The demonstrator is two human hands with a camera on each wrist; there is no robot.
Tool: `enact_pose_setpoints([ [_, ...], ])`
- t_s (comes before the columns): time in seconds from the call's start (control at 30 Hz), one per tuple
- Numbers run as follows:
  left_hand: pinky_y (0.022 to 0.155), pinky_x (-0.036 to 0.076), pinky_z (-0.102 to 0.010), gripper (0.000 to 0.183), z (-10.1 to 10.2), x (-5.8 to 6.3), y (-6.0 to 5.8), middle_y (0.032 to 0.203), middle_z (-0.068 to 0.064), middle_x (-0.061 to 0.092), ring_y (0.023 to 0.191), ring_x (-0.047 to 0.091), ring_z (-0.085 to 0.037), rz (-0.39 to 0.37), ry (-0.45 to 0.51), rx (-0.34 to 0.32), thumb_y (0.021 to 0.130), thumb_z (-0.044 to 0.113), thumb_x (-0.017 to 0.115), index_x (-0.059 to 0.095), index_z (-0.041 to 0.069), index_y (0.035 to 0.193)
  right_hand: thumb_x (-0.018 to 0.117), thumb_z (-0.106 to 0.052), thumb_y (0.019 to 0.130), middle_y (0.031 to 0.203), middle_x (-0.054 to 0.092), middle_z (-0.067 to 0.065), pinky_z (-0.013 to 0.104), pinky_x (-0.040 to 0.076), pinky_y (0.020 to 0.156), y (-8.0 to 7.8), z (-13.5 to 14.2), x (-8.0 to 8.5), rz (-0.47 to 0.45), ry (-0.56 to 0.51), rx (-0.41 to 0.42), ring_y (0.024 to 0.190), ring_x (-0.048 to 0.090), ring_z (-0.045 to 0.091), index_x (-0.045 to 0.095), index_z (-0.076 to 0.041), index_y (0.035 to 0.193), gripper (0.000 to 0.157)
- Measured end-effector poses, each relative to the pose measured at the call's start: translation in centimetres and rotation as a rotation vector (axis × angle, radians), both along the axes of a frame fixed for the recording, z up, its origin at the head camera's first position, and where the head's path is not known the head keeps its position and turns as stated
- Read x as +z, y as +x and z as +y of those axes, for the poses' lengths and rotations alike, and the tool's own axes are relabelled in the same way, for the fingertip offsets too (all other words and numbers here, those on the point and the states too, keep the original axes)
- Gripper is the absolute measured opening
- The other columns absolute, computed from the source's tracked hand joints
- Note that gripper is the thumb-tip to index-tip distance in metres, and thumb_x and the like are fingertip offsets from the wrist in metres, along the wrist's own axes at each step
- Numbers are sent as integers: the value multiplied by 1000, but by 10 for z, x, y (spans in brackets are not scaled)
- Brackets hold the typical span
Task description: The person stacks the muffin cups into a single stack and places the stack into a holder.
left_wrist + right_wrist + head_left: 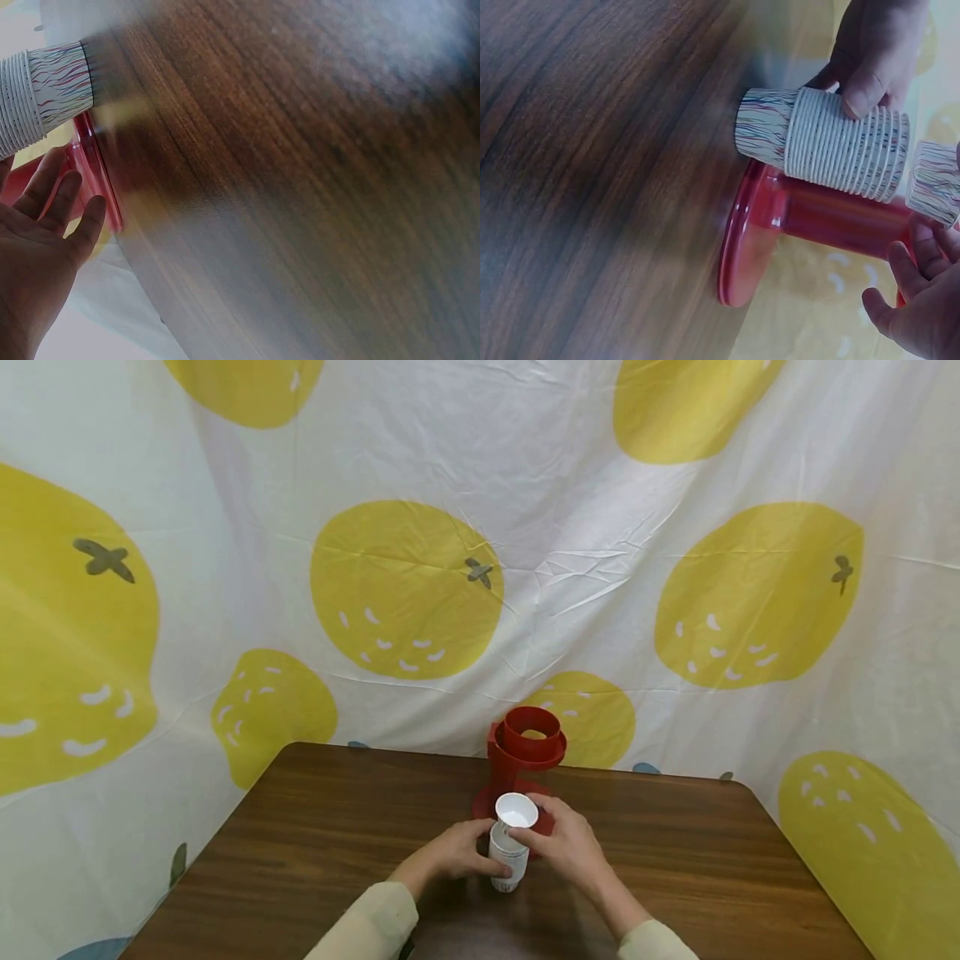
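Observation:
A stack of nested paper cups [510, 862] stands on the table, white with wavy coloured lines [767, 127]. My left hand [453, 852] grips the stack, its thumb across the near side; in the left wrist view the other fingers of that hand [37, 251] spread beside it. Just above the stack's top, my right hand [572, 843] pinches a single paper cup [517, 811] between thumb and fingers. In the right wrist view this cup [932, 184] is apart from the stack, at the right edge.
Right behind the cups stands a red plastic stand [501, 777] with a round base and a ring-shaped holder on top. The brown wooden table [337, 827] ends at a cloth [570, 527] printed with yellow lemons, hanging behind it.

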State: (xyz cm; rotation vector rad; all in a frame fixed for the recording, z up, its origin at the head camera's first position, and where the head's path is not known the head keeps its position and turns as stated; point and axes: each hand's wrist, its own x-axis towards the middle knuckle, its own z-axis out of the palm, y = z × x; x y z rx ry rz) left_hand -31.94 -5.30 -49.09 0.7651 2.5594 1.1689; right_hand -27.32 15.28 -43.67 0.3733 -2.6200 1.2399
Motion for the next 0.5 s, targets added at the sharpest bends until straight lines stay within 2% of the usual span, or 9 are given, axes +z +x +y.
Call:
enact_pose_setpoints([
  [0.5, 101, 45, -43, 59, 0, -2, -1, 121, 8, 64, 113, 58, -14, 24, 14, -13, 78, 36, 85, 61, 22, 129, 84, -39, 78, 113, 67, 3, 53, 47, 94, 0, -2, -9, 8, 33, 49, 109, 62, 26, 67, -7, 122, 57],
])
